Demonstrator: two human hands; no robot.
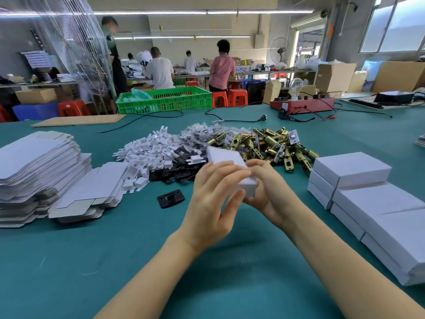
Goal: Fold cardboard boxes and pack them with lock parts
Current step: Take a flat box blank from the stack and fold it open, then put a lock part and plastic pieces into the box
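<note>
Both hands hold a white box [230, 168] above the table's [115, 261] middle; left hand [212, 203] fingers curl over its top, right hand [264, 192] grips the near end. Looks like closing the end flap. Next: tuck it, stack with boxes [368, 199] at the right edge.

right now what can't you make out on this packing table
- Head view: what is inside the white box; its walls, the left hand and right hand cover it, and it is motion-blurred.
- Head view: how far the closed boxes stack runs; the right edge cuts it off.
- Head view: the flat blanks; the left edge cuts the stack.
- Head view: details of the brass latches; too small and tangled.
</note>
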